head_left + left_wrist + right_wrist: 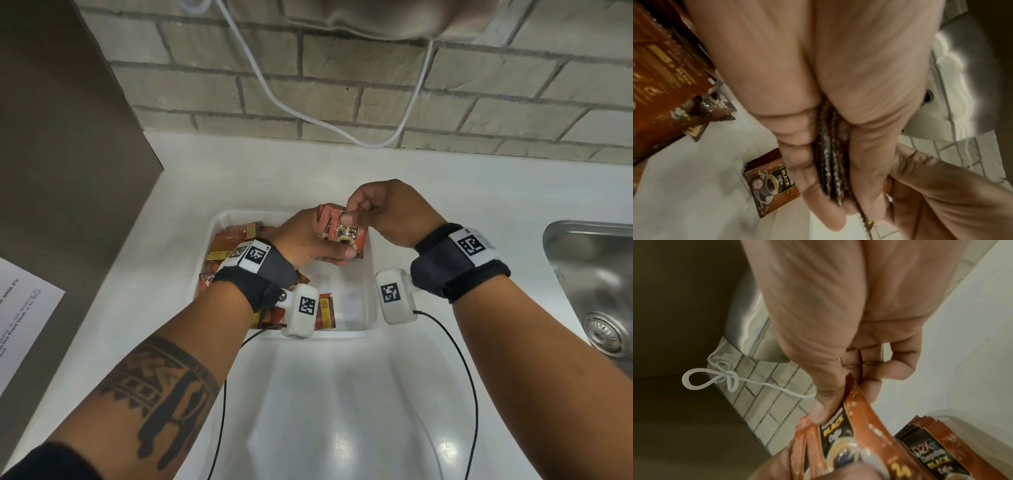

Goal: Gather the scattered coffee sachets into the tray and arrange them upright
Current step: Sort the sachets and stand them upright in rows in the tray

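A white tray (368,298) sits on the white worktop (342,394), in the middle of the head view. Both hands are held just above the tray's far edge, at about 12 o'clock from its middle.

The left hand (308,240) holds a small bunch of coffee sachets (349,236). Its fingers (797,162) and thumb are curled round the bunch and squeeze it flat. In the left wrist view you can see the zigzag edges of the packets stacked side by side between them.

The right hand (387,212) is at about 1 o'clock from the left hand and touches the same bunch. Its thumb (820,412) and fingers pinch the top edge of the front sachet (838,434), the one with "BLACK Coffee" and a cup on it.

More sachets lie in the tray. A pile of loose sachets (229,243) is at the tray's 10 o'clock side, partly under the left wrist. A few more (323,310) lie flat at the near edge, about 7 o'clock. None of these stand up.

A steel sink (596,284) is at 3 o'clock from the tray. A sheet of paper (24,308) lies at 9 o'clock. A white cord (260,85) hangs on the brick wall (376,102) at 12 o'clock.
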Demonstrator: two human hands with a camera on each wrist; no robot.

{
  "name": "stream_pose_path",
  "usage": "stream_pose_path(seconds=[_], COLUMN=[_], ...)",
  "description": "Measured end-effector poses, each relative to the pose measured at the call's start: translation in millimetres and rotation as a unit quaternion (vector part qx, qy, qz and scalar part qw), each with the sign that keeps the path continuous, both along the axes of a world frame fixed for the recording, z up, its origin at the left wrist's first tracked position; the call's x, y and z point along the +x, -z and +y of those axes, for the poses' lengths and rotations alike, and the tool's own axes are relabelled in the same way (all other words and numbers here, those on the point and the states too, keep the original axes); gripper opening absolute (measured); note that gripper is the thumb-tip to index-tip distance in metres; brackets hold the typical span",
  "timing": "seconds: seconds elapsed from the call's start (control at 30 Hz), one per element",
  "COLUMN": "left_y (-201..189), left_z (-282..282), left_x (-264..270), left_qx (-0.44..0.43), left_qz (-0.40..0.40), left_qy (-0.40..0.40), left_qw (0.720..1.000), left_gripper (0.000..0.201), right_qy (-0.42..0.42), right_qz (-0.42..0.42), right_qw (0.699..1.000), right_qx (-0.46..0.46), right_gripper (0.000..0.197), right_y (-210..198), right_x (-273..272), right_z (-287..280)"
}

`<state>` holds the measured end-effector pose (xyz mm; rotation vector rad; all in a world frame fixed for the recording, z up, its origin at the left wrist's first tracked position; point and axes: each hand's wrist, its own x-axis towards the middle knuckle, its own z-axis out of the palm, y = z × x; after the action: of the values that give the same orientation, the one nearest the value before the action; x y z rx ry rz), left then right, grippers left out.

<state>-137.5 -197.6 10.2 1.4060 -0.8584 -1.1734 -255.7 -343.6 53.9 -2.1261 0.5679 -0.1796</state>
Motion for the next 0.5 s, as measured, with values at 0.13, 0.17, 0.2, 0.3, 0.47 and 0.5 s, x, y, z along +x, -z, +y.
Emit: stream_pose_path(seconds=[0.13,0.17,0.2,0.3,0.47,0.5], left_y=[0,0,0,0,-4,-6], left_z=[-1,-1,-1,0,9,11], left_x=[2,2,2,3,17,19], left_qx=[-0.011,-0.009,-0.007,0.008,0.141,0.182], left_qz=[-0.053,-0.060,-0.063,-0.081,-0.126,-0.118], left_qy=[-0.034,-0.040,-0.045,-0.048,-0.085,-0.085], left_qw=[0.998,0.997,0.997,0.996,0.978,0.972], left_gripper=[0.044,0.047,0.050,0.046,0.038,0.035], right_qy=[0.029,0.028,0.026,0.045,0.082,0.081], right_qz=[-0.017,-0.009,0.000,0.001,0.027,0.043], right_qw=[0.999,0.999,0.999,0.999,0.994,0.993], right_qx=[-0.009,-0.015,-0.019,-0.021,-0.066,-0.080], right_gripper=[0.009,0.010,0.011,0.012,0.005,0.005], right_y=[3,2,1,0,5,8], right_x=[1,0,-1,-3,-3,-4], right_z=[2,2,0,-5,-11,-11])
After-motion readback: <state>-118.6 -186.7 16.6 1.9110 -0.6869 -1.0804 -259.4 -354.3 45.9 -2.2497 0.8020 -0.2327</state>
